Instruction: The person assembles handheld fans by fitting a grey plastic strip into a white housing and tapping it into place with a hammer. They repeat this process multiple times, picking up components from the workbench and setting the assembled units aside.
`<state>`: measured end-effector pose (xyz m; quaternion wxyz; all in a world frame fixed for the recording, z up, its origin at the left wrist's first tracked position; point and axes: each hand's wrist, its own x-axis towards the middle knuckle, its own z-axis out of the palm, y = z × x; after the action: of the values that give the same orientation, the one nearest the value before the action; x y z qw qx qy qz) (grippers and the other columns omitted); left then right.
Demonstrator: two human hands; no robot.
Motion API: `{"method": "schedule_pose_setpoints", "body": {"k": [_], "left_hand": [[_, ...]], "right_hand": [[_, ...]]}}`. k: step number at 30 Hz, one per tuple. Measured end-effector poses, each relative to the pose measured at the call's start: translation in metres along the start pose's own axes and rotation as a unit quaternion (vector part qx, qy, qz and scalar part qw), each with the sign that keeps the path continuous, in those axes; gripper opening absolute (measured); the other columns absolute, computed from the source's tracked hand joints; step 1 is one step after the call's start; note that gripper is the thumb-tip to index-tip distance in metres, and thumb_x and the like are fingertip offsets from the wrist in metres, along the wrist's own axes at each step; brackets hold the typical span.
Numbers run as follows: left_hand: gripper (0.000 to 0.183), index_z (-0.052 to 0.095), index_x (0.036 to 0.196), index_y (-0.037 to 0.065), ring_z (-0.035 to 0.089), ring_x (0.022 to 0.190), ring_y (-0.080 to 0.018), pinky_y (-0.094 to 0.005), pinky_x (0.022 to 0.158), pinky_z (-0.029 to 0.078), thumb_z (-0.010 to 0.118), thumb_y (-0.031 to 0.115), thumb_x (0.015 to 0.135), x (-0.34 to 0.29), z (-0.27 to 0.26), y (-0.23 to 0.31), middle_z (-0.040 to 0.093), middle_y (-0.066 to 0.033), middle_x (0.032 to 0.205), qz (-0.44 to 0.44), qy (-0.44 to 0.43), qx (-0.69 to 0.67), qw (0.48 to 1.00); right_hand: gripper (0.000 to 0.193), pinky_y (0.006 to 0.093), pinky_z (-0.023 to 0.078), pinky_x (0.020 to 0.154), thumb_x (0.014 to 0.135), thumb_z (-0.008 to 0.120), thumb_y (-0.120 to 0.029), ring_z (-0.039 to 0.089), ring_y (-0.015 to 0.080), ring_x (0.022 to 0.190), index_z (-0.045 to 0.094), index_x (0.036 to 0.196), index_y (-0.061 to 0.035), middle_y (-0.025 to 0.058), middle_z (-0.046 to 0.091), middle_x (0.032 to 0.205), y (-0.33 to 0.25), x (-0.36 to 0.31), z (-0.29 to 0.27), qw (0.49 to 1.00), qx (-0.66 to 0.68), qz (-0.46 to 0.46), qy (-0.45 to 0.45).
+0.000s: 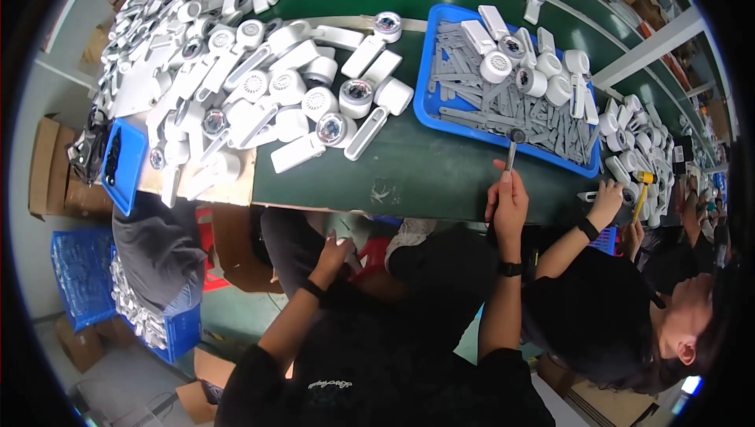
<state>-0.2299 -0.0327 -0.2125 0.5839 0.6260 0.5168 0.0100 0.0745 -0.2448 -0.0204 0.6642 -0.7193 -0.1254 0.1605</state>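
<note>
My right hand [508, 205] is raised at the table's front edge, its fingers closed round the thin grey shaft of a small hammer [515, 137]. The hammer's dark round head points away from me, in front of the near rim of a blue tray [503, 130]. Grey flat strips [543, 116] fill that tray, and several white handheld fans [497, 67] lie on top. Low over my lap, below the table edge, my left hand [333, 260] is closed; a small pale bit shows at its fingertips, too small to name.
White fans [318, 102] are heaped across the table's left side. A small blue tray [126, 167] sits at the left end. At my right, a co-worker's hand [605, 205] rests near more white fans, and a yellow-headed hammer [646, 178] is held up there. Blue crates [182, 331] stand on the floor.
</note>
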Motion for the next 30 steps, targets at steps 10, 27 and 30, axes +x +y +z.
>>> {"method": "schedule_pose_setpoints", "body": {"k": [10, 27, 30], "left_hand": [[0.044, 0.061, 0.14, 0.002, 0.067, 0.111, -0.0151, -0.0299, 0.097, 0.051, 0.067, 0.022, 0.102, -0.088, -0.023, 0.308, 0.072, -0.0127, 0.125, 0.261, -0.361, 0.114, 0.888], [0.061, 0.062, 0.138, 0.008, 0.069, 0.103, -0.0376, -0.045, 0.086, 0.058, 0.076, 0.038, 0.087, 0.08, 0.166, 0.447, 0.065, -0.0194, 0.115, 0.51, 0.109, 0.255, 0.814], [0.053, 0.06, 0.139, 0.007, 0.071, 0.095, -0.034, -0.0437, 0.081, 0.06, 0.07, 0.028, 0.091, 0.047, 0.12, 0.442, 0.066, -0.0202, 0.118, 0.562, 0.099, 0.163, 0.805]], "right_hand": [[0.031, 0.0209, 0.034, 0.042, 0.106, 0.059, -0.019, 0.042, 0.0019, 0.044, 0.06, 0.133, -0.0038, -0.0065, 0.048, 0.063, 0.004, 0.001, -0.001, 0.999, -0.034, 0.026, -0.005], [0.028, 0.0255, 0.04, 0.043, 0.104, 0.06, -0.018, 0.052, 0.0056, 0.045, 0.062, 0.128, -0.0035, -0.0031, 0.055, 0.061, -0.004, -0.003, 0.008, 0.999, -0.04, -0.011, -0.002], [0.025, 0.0273, 0.041, 0.046, 0.103, 0.062, -0.017, 0.054, 0.0073, 0.048, 0.065, 0.125, -0.0054, -0.0007, 0.056, 0.06, -0.007, -0.005, -0.004, 0.997, -0.068, -0.022, 0.007]]}}
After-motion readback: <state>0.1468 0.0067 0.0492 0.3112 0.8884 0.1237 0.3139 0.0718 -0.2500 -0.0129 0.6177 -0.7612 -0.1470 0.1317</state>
